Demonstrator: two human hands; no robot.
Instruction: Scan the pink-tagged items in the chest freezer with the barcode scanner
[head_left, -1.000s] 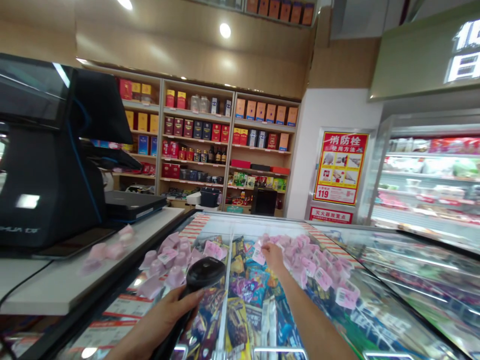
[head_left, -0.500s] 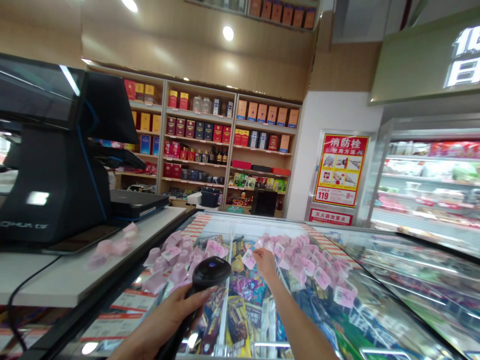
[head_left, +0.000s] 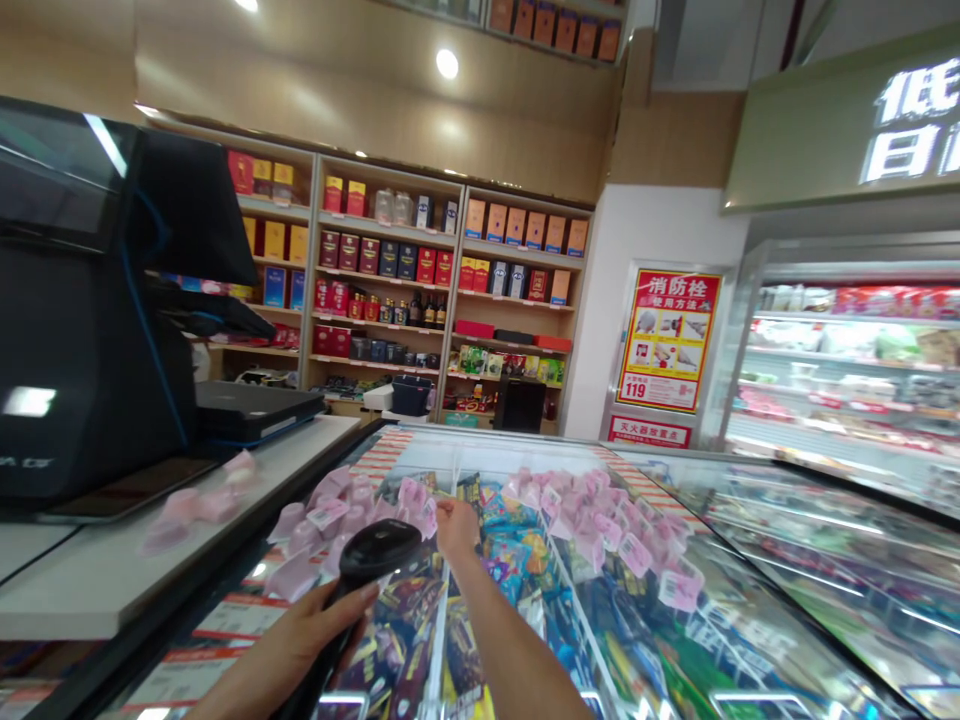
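Over the freezer glass: the person's right hand [head_left: 459,530] has just swung from the right heap's edge across to the left heap, a pink cup [head_left: 428,518] going with it.
Right grip: thumb and fingertips closed in a light pinch on that cup; rest of the fingers hard to make out.
Left hand [head_left: 315,625]: wrapped round the handle of a black scanner [head_left: 379,550], fingers closed; blue spot on its head half a second ago, none showing now.
What that means: cup and scanner head now sit close together, well away from the right heap.
Cup position: just beyond the scanner head, overlapping the left heap [head_left: 322,515] from where I stand; touching or not, can't tell.
Right heap [head_left: 600,505]: many pink cups loose on the glass, several with barcode labels.
Freezer [head_left: 480,455]: glass-topped, colourful wrapped packets [head_left: 514,555] inside, split by pale dividers.
Second freezer [head_left: 862,488]: to the right, packets under reflections, too blurred to name.
Chilled case [head_left: 739,340]: shelves of packaged goods.
Wall shelves [head_left: 455,260]: boxes [head_left: 367,253] and bottles in rows.
Counter [head_left: 82,600]: a few cups [head_left: 176,510] beside the black till [head_left: 67,330].
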